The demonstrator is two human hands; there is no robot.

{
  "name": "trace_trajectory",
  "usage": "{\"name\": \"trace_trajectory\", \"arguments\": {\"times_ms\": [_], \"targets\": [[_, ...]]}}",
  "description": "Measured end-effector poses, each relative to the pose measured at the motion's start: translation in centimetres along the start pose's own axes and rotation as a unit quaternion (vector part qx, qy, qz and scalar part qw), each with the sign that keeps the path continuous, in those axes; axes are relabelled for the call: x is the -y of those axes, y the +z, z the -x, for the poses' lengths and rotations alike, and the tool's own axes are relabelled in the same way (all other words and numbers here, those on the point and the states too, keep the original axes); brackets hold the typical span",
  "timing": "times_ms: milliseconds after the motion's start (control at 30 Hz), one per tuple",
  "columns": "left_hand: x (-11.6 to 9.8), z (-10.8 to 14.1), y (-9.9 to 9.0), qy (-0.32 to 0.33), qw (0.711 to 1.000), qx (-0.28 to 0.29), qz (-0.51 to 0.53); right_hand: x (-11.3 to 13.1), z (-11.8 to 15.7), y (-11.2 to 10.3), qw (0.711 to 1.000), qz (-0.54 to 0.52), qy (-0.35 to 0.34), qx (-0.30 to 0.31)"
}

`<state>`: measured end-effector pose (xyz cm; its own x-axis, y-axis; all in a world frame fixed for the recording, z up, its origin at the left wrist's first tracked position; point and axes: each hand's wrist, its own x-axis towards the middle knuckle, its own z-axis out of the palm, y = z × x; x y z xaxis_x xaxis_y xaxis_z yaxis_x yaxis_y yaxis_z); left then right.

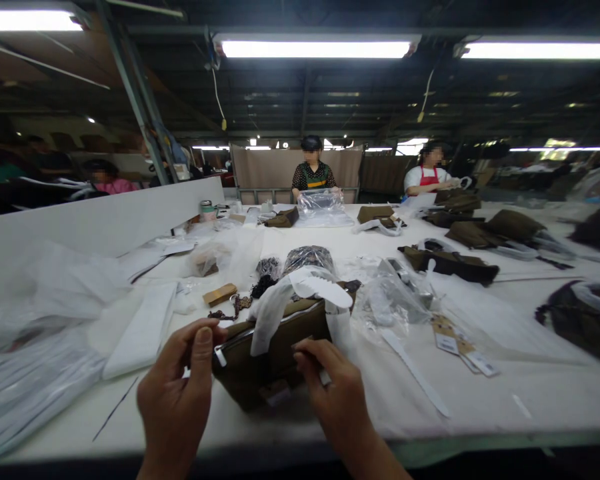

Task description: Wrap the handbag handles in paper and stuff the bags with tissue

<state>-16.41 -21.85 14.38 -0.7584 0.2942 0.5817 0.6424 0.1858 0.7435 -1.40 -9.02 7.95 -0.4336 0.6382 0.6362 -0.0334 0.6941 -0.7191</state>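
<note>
An olive-brown zip-top handbag (285, 347) stands upright on the table in front of me, its handles wrapped in white paper. My left hand (176, 390) is at its top left corner, thumb and fingers closed at the edge near the zip's white-wrapped pull (221, 357). My right hand (336, 390) is before the front panel, thumb and forefinger pinched together. What is between those fingertips is hidden or too small to make out. A small tag (276, 393) shows faintly low on the bag's front. A toothed white strip (323, 288) lies across the wrapped handles.
Card hang tags (460, 347), another toothed white strip (415, 373) and clear plastic wrapping (393, 293) lie to the right. A folded white sheet (143, 330) and plastic bags (35, 380) lie left. More brown bags (450, 260) are farther off; two co-workers stand across the table.
</note>
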Motion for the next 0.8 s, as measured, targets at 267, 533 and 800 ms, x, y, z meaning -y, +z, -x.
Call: {"name": "trace_trajectory", "arguments": {"times_ms": [267, 533, 800], "targets": [[0.2, 1.7, 1.5, 0.185, 0.978, -0.032, -0.086, -2.5, 2.6, -2.9, 0.993, 0.087, -0.053, -0.054], [-0.2, 0.7, 3.6, 0.159, 0.977, 0.102, -0.102, -5.5, 0.2, -5.9, 0.988, 0.141, 0.016, -0.064], [-0.7, -2.4, 5.3, 0.117, 0.953, 0.195, -0.2, -5.9, 0.1, -5.3, 0.99, -0.033, 0.131, -0.037]]}}
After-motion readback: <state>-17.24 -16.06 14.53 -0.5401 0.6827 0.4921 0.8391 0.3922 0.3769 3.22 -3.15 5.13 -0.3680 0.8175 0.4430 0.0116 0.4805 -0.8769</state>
